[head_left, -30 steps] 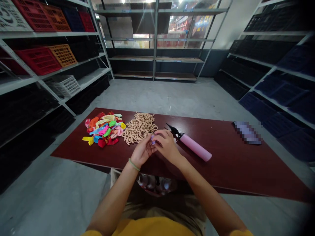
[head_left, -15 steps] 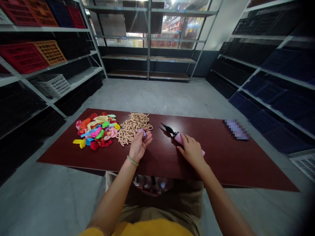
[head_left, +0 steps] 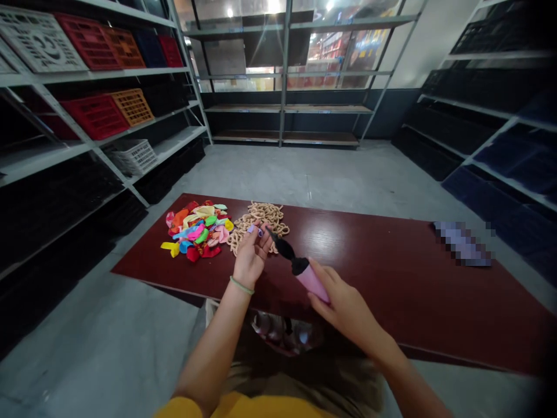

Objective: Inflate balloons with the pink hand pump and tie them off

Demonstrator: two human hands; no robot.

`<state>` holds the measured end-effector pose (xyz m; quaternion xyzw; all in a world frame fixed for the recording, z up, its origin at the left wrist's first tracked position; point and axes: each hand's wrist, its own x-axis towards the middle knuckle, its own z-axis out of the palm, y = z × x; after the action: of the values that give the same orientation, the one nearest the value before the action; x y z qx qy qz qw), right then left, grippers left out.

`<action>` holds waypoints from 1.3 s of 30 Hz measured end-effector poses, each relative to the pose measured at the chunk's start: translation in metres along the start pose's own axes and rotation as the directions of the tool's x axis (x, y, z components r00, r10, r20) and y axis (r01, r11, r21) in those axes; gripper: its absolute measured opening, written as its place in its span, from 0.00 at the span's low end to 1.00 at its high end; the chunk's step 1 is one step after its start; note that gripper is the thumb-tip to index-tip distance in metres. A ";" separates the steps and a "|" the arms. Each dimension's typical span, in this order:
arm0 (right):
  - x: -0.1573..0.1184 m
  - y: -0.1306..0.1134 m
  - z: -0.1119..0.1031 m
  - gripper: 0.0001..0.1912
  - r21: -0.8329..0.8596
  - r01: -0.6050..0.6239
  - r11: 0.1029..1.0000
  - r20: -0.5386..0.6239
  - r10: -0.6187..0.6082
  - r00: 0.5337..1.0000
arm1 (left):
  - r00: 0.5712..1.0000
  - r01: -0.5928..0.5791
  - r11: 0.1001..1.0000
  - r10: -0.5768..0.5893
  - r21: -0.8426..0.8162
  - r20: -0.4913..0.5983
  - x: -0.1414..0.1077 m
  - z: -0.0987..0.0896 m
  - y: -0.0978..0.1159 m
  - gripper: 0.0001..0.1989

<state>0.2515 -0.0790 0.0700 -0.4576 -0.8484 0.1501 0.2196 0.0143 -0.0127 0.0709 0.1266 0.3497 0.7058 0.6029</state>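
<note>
My left hand (head_left: 251, 255) is closed with a small lavender balloon (head_left: 260, 232) pinched at its fingertips, the round mouth showing. My right hand (head_left: 343, 299) is wrapped round the pink barrel of a hand balloon pump (head_left: 313, 282). The pump is raised above the table, and its black tapered nozzle (head_left: 282, 247) points up and left toward the balloon. Nozzle tip and balloon mouth are close together; whether they touch I cannot tell. Behind my left hand lies a heap of beige, rope-like curled pieces (head_left: 267, 213). Left of it is a pile of colourful uninflated balloons (head_left: 198, 229).
The dark red table (head_left: 383, 278) spans the view. On its right end lies a pixelated flat item (head_left: 463, 244). Shelves with red crates (head_left: 96, 116) and orange crates stand left; dark bins fill the right racks. Below the table edge sits a bag of shiny items (head_left: 282, 334).
My right hand has lifted the pump off the table and brought its nozzle leftward to the balloon in my left hand. The view has shifted, so the table appears further right.
</note>
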 end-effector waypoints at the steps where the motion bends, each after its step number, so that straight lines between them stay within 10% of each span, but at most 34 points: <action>1: 0.000 -0.005 0.005 0.40 -0.002 0.020 1.000 0.014 -0.020 1.000 | 1.000 -0.008 1.000 0.008 -0.021 -0.005 -0.001 -0.001 0.002 0.12; 19: 0.011 -0.021 0.029 0.37 -0.028 0.055 0.998 0.059 -0.053 0.997 | 0.980 -0.180 0.983 0.176 0.043 0.091 -0.014 -0.010 0.002 0.18; 29: 0.020 -0.035 0.051 0.38 0.066 0.044 0.997 0.152 -0.053 0.987 | 0.992 -0.123 0.986 0.123 -0.110 -0.012 -0.027 0.000 -0.022 0.17; 39: -0.009 -0.022 0.052 0.40 0.060 0.009 0.998 0.172 -0.019 0.985 | 0.960 -0.265 0.963 0.261 -0.036 -0.099 -0.014 0.000 0.000 0.16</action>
<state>0.2133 -0.1016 0.0332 -0.4304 -0.8626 0.2124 0.1597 0.0179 -0.0258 0.0742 0.1240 0.3403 0.7932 0.4896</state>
